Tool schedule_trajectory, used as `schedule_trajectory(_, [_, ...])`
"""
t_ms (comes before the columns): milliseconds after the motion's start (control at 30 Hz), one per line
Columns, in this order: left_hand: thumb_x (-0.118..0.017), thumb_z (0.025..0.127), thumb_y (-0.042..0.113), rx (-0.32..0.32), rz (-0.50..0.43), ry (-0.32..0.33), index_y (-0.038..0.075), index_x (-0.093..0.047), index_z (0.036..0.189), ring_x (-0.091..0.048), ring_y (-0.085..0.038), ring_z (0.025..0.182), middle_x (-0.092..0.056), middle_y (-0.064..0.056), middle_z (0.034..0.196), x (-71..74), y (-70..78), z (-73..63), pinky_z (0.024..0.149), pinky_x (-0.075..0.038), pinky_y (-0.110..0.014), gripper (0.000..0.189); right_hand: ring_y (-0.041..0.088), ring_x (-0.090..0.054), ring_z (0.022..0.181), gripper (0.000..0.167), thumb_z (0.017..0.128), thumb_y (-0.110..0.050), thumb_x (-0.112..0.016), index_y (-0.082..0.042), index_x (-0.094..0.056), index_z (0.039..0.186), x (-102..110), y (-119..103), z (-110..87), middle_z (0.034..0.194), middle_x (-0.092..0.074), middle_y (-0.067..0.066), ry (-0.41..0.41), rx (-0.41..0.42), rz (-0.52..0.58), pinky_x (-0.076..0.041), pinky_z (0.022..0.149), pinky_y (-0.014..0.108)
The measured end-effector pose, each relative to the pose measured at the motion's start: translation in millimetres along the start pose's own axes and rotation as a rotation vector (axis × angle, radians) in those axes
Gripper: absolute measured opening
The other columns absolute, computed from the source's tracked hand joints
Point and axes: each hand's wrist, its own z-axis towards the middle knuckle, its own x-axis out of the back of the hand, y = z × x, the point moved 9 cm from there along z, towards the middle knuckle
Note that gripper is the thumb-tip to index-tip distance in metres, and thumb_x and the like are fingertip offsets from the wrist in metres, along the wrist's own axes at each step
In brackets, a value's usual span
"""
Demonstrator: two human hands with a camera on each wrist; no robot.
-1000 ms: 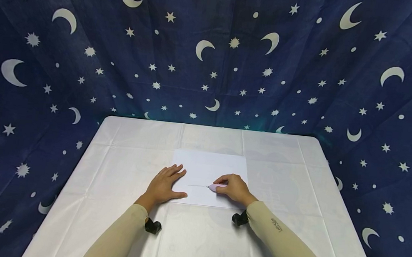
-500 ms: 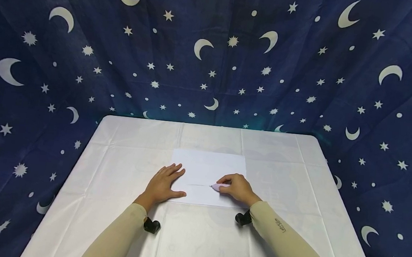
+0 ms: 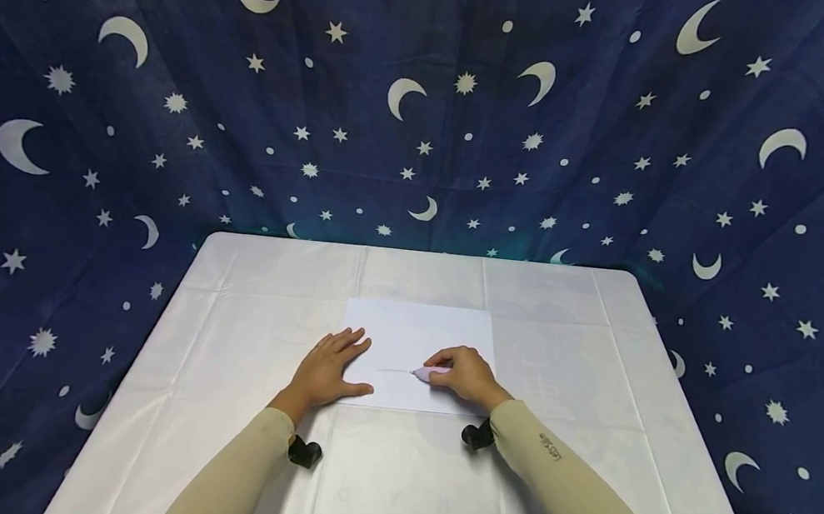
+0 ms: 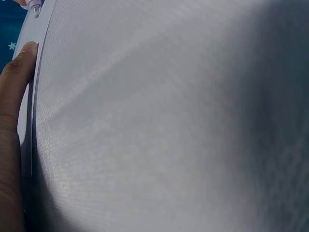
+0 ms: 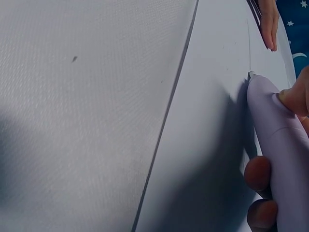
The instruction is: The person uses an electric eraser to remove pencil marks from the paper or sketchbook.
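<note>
A sheet of white paper (image 3: 427,326) lies on the white-covered table. My left hand (image 3: 325,370) rests on its left side with the fingers spread; the thumb (image 4: 25,63) lies at the near edge in the left wrist view. In my right hand (image 3: 470,377) is a chunky lavender pen-shaped tool (image 5: 273,116), gripped between thumb and fingers. Its small tip (image 5: 251,74) is at the paper, pointing left toward the other hand. A thin line (image 3: 392,371) runs leftward from the tip across the sheet. The palm hides the tool's rear end in the head view.
The table (image 3: 267,275) has a white cloth with fold creases. Behind and beside it hangs a dark blue curtain (image 3: 363,151) with moons and stars. A black wrist camera (image 3: 304,452) sits at the left wrist, another camera (image 3: 478,436) at the right.
My right hand with the lavender pen-shaped tool slides slightly right along the line, then back left. The left hand stays in place on the paper.
</note>
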Motion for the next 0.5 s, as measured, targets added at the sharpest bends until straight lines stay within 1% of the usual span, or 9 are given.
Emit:
schedule_trajectory(133, [-0.066,0.078,0.069,-0.011,0.003,0.009,0.022,-0.044,0.150,-0.025,-0.025,0.149,-0.032,0.002,0.160,1.3,1.8,0.0,0.123,-0.019,-0.049,0.090,0.015,-0.063,0.099,0.016,0.078,-0.022,-0.080,-0.027,-0.079,0.094,-1,-3,1.1,0.097,-0.071,-0.008,0.000,-0.001,-0.005,-0.051,0.088,0.040])
schedule_trajectory(367, [-0.065,0.078,0.071,0.001,0.005,-0.011,0.023,-0.042,0.151,-0.023,-0.023,0.150,-0.030,0.003,0.161,0.8,1.5,0.9,0.124,-0.017,-0.048,0.091,0.016,-0.064,0.101,0.016,0.079,-0.021,-0.081,-0.026,-0.079,0.094,-4,-9,4.1,0.097,-0.072,-0.008,0.000,0.008,-0.007,-0.051,0.092,0.042])
schedule_trajectory(500, [-0.066,0.077,0.071,-0.006,0.017,-0.001,0.022,-0.043,0.151,-0.025,-0.024,0.149,-0.031,0.002,0.160,1.3,1.5,0.0,0.123,-0.019,-0.049,0.091,0.015,-0.064,0.101,0.017,0.079,-0.022,-0.080,-0.026,-0.078,0.095,-7,-12,5.6,0.098,-0.072,-0.008,-0.009,0.014,-0.017,-0.051,0.092,0.041])
